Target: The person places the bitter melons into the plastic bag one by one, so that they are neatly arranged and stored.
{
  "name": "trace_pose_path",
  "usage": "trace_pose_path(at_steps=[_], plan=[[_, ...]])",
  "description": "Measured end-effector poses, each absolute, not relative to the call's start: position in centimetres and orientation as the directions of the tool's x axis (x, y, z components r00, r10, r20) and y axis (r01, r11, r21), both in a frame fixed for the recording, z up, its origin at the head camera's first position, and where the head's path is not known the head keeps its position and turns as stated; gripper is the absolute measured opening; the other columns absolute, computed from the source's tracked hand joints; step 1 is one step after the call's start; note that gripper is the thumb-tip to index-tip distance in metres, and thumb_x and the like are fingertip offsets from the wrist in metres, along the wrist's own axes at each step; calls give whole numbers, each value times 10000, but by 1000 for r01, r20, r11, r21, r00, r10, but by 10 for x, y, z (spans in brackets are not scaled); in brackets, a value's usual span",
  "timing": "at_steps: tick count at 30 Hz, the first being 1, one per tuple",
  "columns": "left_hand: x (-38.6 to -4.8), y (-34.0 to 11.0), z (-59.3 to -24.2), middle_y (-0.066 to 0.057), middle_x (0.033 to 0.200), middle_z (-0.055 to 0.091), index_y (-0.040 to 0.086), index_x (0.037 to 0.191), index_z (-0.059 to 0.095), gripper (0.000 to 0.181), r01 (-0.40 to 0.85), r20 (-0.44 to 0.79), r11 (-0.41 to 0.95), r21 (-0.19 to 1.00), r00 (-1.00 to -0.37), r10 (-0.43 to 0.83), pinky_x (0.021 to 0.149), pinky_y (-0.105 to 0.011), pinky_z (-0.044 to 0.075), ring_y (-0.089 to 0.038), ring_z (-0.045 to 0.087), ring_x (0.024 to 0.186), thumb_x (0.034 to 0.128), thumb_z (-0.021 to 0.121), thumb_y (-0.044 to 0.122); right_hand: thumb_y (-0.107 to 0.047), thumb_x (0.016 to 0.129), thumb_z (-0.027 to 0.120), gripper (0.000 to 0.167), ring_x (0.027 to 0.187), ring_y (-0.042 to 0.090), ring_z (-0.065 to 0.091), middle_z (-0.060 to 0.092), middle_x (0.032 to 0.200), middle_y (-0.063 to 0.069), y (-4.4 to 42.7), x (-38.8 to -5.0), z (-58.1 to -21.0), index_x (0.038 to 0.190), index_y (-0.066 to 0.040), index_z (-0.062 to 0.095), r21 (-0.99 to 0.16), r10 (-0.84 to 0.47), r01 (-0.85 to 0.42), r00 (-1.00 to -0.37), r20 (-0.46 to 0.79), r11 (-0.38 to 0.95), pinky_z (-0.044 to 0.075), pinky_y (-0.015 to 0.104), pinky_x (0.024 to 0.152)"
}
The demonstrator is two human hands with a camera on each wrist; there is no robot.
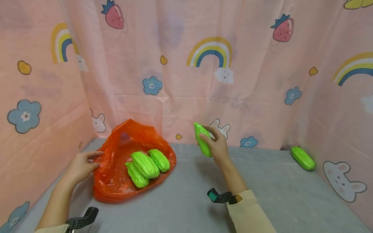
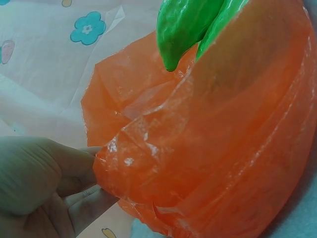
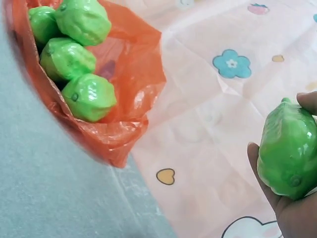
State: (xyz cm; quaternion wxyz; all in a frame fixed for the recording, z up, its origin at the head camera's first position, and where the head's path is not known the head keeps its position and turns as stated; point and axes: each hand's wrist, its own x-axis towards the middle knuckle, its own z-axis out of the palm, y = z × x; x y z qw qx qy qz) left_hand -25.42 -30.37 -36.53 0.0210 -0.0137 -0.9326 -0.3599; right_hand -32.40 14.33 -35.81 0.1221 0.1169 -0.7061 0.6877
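Note:
An orange-red plastic bag (image 1: 112,181) lies with its mouth open on the left side of the grey surface. My left hand (image 1: 80,166) pinches the bag's left edge between thumb and fingers, as the left wrist view also shows. Inside the bag sit several glossy, ridged green bitter melons (image 1: 144,164). To the right of the bag, my right hand (image 1: 217,144) grips another bitter melon (image 1: 202,139) above the surface, its pointed end up. That same melon (image 3: 290,148) shows between thumb and fingers in the right wrist view.
One more green bitter melon (image 1: 303,158) lies at the far right, near where the back and right walls meet. Pink patterned cloth (image 1: 175,110) hangs behind and at both sides of the grey surface (image 1: 175,207).

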Motion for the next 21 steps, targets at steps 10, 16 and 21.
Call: trace_pose_path(at_steps=[10, 16, 21], plan=[[-253, -302, -365, -367, 1308, 576, -97, 1329, 589, 407, 54, 75, 756, 653, -997, 6, 816, -438, 620, -457, 635, 1082, 941, 598, 25, -110, 978, 583, 406, 810, 159, 719, 579, 1272, 198, 127, -313, -354, 1379, -43, 584, -933, -130, -360, -925, 356, 5, 620, 310, 662], [-255, -298, -366, -363, 1320, 570, -90, 1333, 591, 407, 45, 67, 747, 663, -998, 1, 815, -428, 621, -424, 643, 1057, 940, 594, 16, -138, 977, 636, 424, 820, 86, 705, 606, 1270, 219, 120, -310, -354, 1395, -82, 593, -929, -130, -366, -925, 358, 52, 558, 229, 613], [-256, -301, -367, -365, 1319, 569, -90, 1334, 591, 409, 42, 69, 748, 662, -998, -5, 792, -404, 620, -416, 649, 1046, 939, 598, 14, -187, 959, 680, 405, 774, 106, 695, 657, 1221, 224, 109, -313, -355, 1358, -132, 642, -932, -110, -346, -936, 335, 103, 544, 230, 586]])
